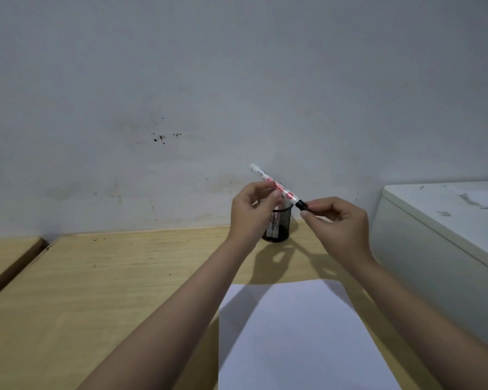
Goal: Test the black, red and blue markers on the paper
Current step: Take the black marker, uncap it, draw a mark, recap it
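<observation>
I hold a white marker (265, 177) with red print and a black cap (301, 204) in the air above the desk, tilted up to the left. My left hand (252, 212) grips its barrel. My right hand (337, 225) pinches the black cap at the lower right end. Below and behind my hands stands a black mesh pen holder (278, 225); what it contains is hidden. A white sheet of paper (296, 339) lies flat on the wooden desk (110, 282) close to me, with no marks that I can see.
A grey-white wall rises right behind the desk. A white cabinet or appliance (440, 240) stands at the right, close to the paper's edge. A second wooden surface (3, 257) sits at the far left beyond a gap.
</observation>
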